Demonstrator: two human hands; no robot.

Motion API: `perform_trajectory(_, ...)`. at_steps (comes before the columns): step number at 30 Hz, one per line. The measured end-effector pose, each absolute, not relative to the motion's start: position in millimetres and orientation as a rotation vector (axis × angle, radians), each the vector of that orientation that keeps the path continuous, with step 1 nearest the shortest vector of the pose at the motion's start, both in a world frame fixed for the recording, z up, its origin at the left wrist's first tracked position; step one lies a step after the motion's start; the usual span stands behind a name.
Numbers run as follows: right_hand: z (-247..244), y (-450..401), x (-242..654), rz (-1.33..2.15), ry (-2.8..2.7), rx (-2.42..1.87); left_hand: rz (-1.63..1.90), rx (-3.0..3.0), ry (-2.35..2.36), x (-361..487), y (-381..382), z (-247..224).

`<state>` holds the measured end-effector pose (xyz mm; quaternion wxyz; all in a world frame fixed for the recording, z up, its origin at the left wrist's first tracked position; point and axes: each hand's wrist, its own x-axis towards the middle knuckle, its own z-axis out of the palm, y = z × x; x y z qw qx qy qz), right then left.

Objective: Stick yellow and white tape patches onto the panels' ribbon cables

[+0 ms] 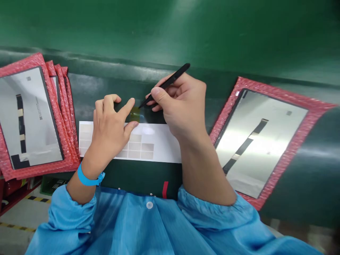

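My right hand [183,106] grips slim black tweezers [170,82], slanting down to the left. Their pointed tip meets the upper edge of a small yellowish see-through film piece [135,114] on the green mat. My left hand [110,122] lies over a white label sheet [167,141], fingers apart and nothing held. Its thumb and forefinger reach to either side of the film's left part. Pale rectangular labels [134,146] sit in rows on the sheet; my left hand hides some of them, and my right wrist covers the sheet's right end.
On the left lies a stack of display panels [47,131] on red bubble-wrap bags [70,141]. Another display panel [261,141] rests on a red bubble-wrap bag [316,106] at the right. A red tape strip [165,190] is stuck near the front edge of the green table [148,177].
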<state>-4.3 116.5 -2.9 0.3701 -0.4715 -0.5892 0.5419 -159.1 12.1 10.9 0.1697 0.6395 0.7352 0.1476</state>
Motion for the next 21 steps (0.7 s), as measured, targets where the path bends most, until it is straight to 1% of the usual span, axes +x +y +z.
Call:
perform_trajectory(9,-4.6,114.2,-8.2,1.359,-1.447,-1.243,0.415,1.793,2.085,-157.3,11.3,13.2)
perform_trajectory(15,-11.0,113.7,-8.0,1.421,-1.387,-1.219,0.447,1.775,2.079,-161.9,10.3,8.7)
perform_trajectory(19,0.6,106.1,-12.3,1.475,-1.188,-1.258,0.481,1.702,2.095,-160.9,1.7,7.6)
perform_trajectory(21,7.7,102.8,-14.4,1.502,-1.13,-1.209,0.519,1.639,2.067,-161.6,-3.4,3.9)
